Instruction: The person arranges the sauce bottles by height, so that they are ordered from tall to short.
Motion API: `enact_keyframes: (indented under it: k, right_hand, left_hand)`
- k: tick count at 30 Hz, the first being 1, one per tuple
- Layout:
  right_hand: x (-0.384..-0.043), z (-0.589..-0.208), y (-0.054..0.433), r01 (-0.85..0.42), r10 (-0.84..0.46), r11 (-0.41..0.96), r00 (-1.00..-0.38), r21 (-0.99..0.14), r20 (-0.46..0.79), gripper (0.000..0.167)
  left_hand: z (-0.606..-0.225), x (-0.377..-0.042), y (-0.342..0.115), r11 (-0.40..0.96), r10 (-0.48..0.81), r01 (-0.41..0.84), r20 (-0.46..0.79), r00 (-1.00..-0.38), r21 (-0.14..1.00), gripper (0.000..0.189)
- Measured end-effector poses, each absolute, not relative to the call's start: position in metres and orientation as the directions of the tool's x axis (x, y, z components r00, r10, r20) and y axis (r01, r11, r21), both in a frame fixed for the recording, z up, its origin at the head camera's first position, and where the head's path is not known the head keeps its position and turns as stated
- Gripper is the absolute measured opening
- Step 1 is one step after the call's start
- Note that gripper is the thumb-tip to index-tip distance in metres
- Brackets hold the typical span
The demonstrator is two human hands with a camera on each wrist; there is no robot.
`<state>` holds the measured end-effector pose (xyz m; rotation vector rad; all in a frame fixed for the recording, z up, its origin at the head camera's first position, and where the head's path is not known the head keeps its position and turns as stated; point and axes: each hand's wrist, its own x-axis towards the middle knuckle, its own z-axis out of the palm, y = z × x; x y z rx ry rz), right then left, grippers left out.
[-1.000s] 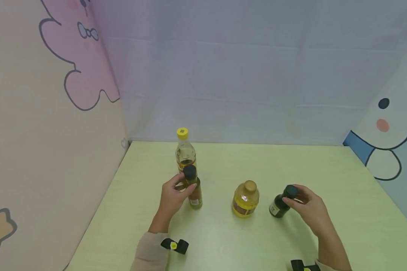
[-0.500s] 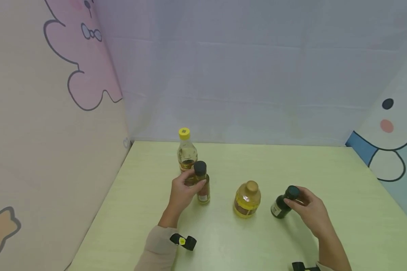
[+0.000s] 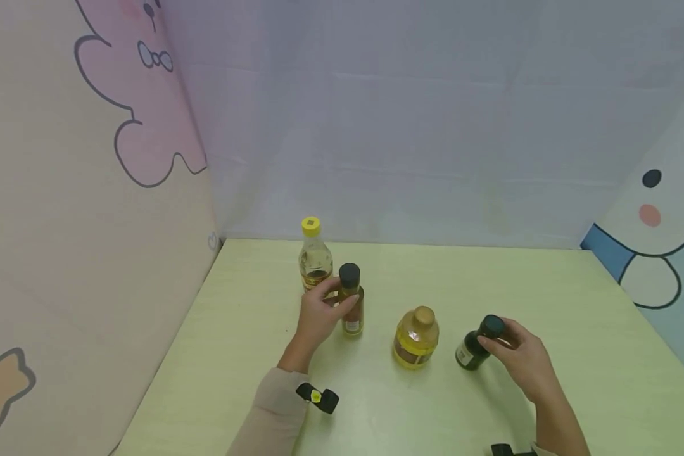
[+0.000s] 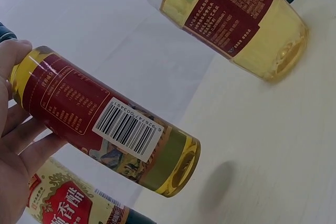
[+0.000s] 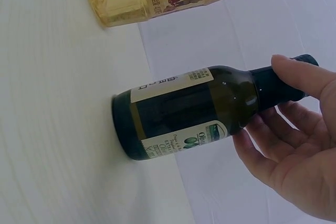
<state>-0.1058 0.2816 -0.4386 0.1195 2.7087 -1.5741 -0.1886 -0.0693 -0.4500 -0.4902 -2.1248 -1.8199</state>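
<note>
My left hand (image 3: 320, 316) pinches a slim oil bottle (image 4: 105, 119) near its neck; it has a black cap, a dark red label and a barcode. A shadow apart from its base shows in the left wrist view, so it hangs above the table. My right hand (image 3: 525, 358) grips a dark green olive oil bottle (image 5: 184, 111) by its neck and cap, with its base at or close to the tabletop. Between the hands stands a yellow oil bottle (image 3: 415, 339) with a tan cap. Just behind the left hand is a yellow-capped vinegar bottle (image 3: 315, 256).
The pale table (image 3: 410, 418) reaches back to a light cloth backdrop (image 3: 410, 139). Printed panels with cartoon figures stand along the left (image 3: 57, 253) and right sides.
My left hand has carried the slim oil bottle rightward and slightly away from me, past the front of the vinegar bottle. The right hand and its olive oil bottle stay nearly in place.
</note>
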Motion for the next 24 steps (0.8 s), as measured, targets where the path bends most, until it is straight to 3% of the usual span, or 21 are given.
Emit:
enact_keyframes:
  k: [24]
  right_hand:
    - [-0.105, -0.438, 0.28, 0.06, 0.073, 0.484, -0.997, -0.873, -0.029, 0.059]
  left_hand:
    - [-0.444, -0.214, -0.039, 0.117, 0.108, 0.388, 0.377, -0.92, 0.914, 0.032]
